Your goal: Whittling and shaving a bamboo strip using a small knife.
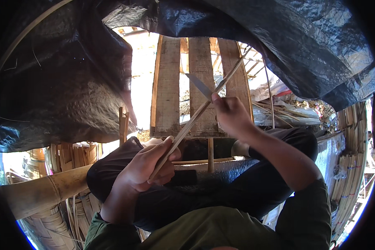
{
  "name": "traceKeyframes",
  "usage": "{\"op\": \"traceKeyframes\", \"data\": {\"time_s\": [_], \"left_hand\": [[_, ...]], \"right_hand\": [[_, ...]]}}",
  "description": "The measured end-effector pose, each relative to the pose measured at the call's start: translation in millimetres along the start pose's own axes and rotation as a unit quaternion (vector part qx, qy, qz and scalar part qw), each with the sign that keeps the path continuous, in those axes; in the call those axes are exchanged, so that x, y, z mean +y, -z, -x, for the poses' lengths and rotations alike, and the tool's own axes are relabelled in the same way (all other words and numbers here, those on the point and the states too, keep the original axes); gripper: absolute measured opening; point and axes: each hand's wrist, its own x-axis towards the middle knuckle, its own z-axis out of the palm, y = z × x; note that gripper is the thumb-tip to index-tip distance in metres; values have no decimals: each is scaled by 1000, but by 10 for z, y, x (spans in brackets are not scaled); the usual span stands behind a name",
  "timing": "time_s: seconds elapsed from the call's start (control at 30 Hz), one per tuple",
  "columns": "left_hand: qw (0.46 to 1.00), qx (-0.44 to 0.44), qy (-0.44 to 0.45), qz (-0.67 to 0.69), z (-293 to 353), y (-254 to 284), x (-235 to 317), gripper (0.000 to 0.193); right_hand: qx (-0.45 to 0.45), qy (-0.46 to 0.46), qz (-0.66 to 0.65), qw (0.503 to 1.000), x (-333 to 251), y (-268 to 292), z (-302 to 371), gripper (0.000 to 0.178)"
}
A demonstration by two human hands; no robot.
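A long, thin strip of split bamboo or wood (pixel 190 123) slants across the middle, its near end low on the left and its far end up on the right. My left hand (pixel 146 164) is closed around the near end, above my left leg. In my right hand (pixel 232 114) is a knife (pixel 201 87), its pointed blade angled up and left across the strip. My right thumb rests at the crossing of blade and strip. The handle is hidden within my fingers. Beneath both lies a slatted plank bench (pixel 168 89).
A thick bamboo pole (pixel 50 191) extends left from my knee. Dark plastic sheeting (pixel 62 83) hangs at the left and along the top. Bundled strips (pixel 348 183) stand at the right, and loose strips (pixel 285 113) lie beyond my right knee.
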Motion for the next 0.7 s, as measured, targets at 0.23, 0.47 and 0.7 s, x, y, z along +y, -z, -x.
{"op": "traceKeyframes", "data": {"time_s": [0.23,0.47,0.7], "left_hand": [[1000,18,-1,23,-31,6,9,42],[1000,-7,-12,18,-1,-6,-15,44],[1000,12,19,-18,138,-52,63,43]], "right_hand": [[-34,-49,9,998,-178,143,-90,63],[19,-92,13,996,-28,335,-307,59],[156,-77,39,984,6,121,-81,60]]}}
